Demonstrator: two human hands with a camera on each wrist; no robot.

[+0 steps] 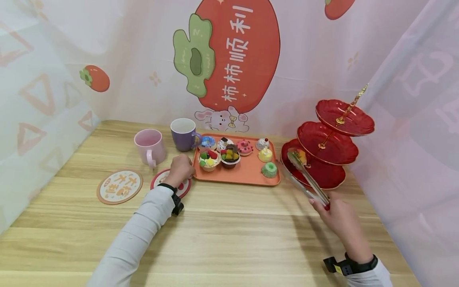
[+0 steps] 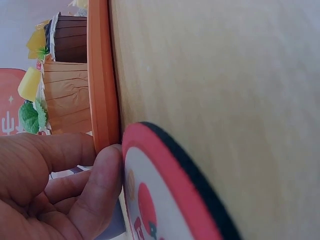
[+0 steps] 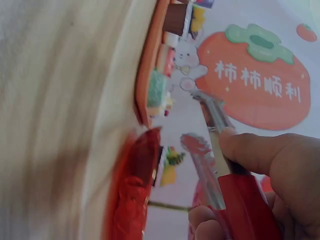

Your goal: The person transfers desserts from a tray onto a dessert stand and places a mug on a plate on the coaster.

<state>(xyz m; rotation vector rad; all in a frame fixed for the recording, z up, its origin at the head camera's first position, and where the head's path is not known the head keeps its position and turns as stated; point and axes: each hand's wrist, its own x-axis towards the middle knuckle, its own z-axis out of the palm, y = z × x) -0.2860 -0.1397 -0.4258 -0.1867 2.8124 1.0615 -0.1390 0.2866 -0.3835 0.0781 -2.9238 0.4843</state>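
Note:
My left hand (image 1: 180,171) pinches the left rim of the orange tray (image 1: 233,179) between thumb and index finger, as the left wrist view shows. Cupcakes (image 1: 209,162), a pink donut (image 1: 244,147) and a green cake (image 1: 269,170) are among the several sweets on the tray. At the right, my right hand (image 1: 340,217) grips metal tongs (image 3: 240,195) by their red handle. The tongs' tips stand apart, over the bottom tier (image 1: 331,178) of a red three-tier stand. By the tips, a fruit-topped cupcake (image 3: 167,172) sits on that tier, partly covered in the head view.
A pink mug (image 1: 148,143) and a purple mug (image 1: 183,137) stand at the back left. One round coaster (image 1: 120,187) lies left of my left arm; a red-rimmed coaster (image 2: 150,185) lies under my left hand. A printed cloth (image 1: 136,48) hangs behind.

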